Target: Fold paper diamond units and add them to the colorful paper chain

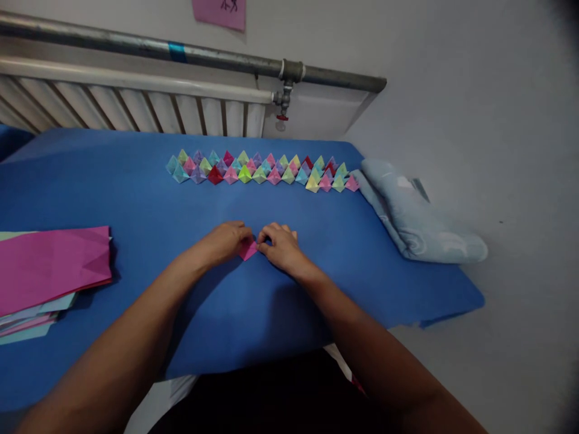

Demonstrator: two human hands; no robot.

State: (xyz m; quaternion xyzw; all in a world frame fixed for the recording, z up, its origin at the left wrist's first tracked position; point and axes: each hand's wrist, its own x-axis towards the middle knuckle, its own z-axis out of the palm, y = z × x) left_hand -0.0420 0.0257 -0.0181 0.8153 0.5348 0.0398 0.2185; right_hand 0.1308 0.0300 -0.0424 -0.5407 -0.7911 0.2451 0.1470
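Note:
A small folded piece of pink paper [247,250] lies low over the blue table cover, between my two hands. My left hand [230,239] closes on its upper left part, the fingertips partly hiding it. Thumb and finger of my right hand [279,243] pinch its right corner, and the other fingers curl. Beyond my hands, folded paper shapes [259,175] in many colours stand in rows, several of them pink, blue, green, yellow and red.
A stack of coloured paper sheets [54,265], pink on top, lies at the left. On the right a light blue folded blanket [416,223] rests by the wall. A white radiator [149,108] and a metal pipe [113,43] run behind the blue-covered table [136,205].

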